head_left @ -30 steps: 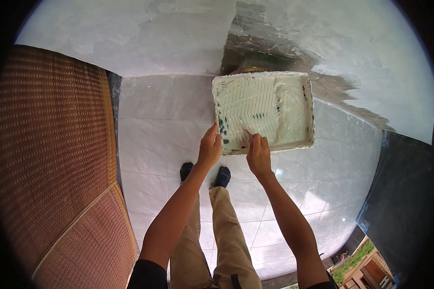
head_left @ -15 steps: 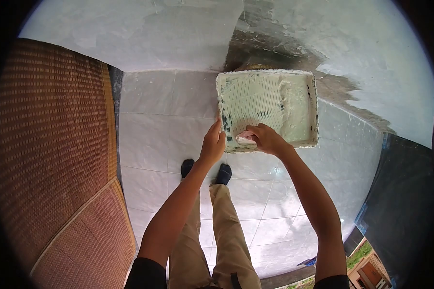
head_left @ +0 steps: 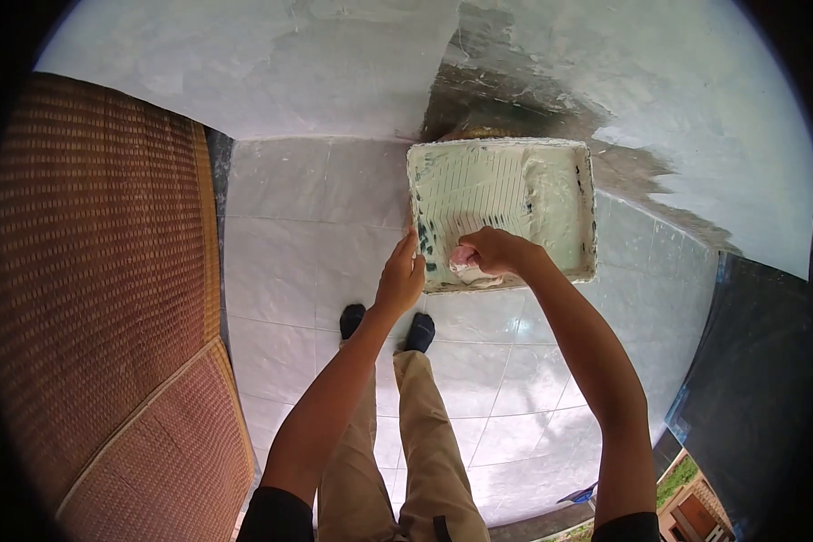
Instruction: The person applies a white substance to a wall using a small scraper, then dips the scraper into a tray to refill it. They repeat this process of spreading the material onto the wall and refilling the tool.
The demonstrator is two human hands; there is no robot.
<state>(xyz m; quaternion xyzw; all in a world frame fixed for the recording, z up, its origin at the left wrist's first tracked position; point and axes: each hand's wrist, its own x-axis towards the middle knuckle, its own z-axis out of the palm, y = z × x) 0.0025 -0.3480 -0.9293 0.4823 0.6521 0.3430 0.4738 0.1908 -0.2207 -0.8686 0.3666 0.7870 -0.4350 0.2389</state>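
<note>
A paint tray [head_left: 560,208] with a ribbed slope is coated in pale, creamy paint, thickest toward its right side. My left hand [head_left: 401,276] grips the tray at its left edge, near the lower corner, the fingers partly hidden under the rim. Over the lower part of the slope, my right hand [head_left: 495,250] is closed around a small pink, paint-smeared pad [head_left: 463,256]. The pad lies low against the ribs, close to the tray's near rim, and much of it is covered by my fingers.
Ahead stands a wall [head_left: 316,63] with patchy pale paint and a dark bare area [head_left: 479,99] behind the tray. Grey tiles [head_left: 280,271] cover the floor under my feet. A woven brown mat [head_left: 108,253] is on the left, a dark panel [head_left: 750,361] on the right.
My right hand and the pink pad have shifted slightly right, and the hand has turned. The tray sits a little lower in view, with my left hand still at its edge.
</note>
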